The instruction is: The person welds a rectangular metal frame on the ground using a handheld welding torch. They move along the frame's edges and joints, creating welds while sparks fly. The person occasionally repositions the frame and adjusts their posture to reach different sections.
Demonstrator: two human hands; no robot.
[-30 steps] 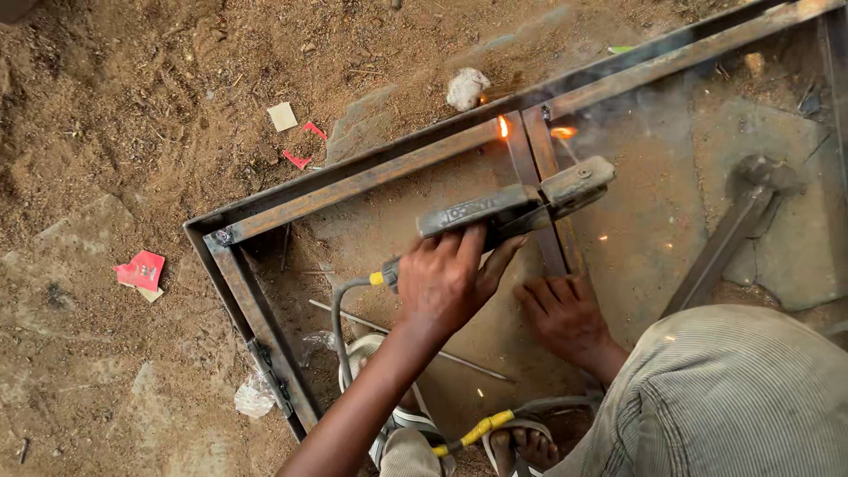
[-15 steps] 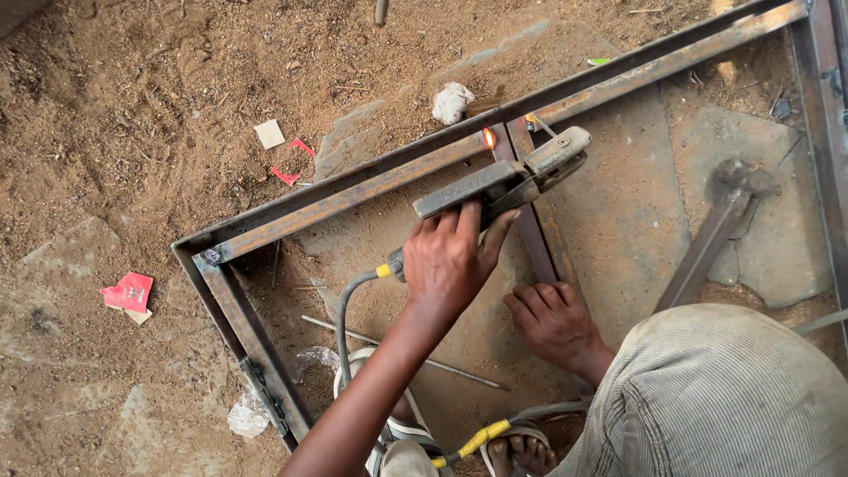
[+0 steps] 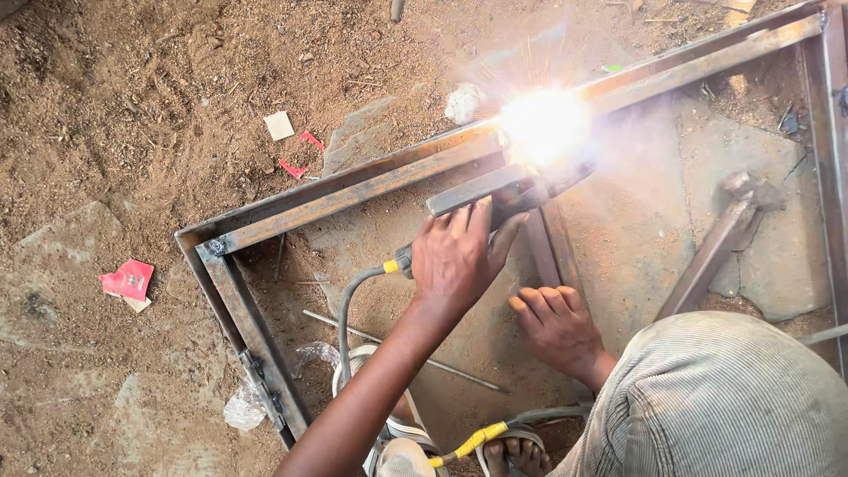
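**Arc lit at the frame joint, left hand on the holder**

Your left hand is wrapped shut around the electrode holder, fingers curled over the top of its grip, thumb side toward the cross bar. The holder runs up and away from that hand to the bright arc; glare hides the electrode tip and the exact contact point. The grey cable leaves the holder's rear, just behind your wrist, and drops toward your feet.

Your right hand lies just below and beside the left, fingers curled and together, knuckles up, pressed down at the foot of the cross bar. It grips nothing that I can see; whether it bears on the bar or on the ground, I cannot tell.

The steel frame lies flat on the dirt ground. Its long rail runs past the arc, beyond the left hand; its corner sits well to the left of that hand. The arc sits where the cross bar meets the long rail.

A hammer rests inside the frame, right of the right hand, apart from it. A thin rod lies under your left forearm. Red paper scraps lie outside the frame, far left.
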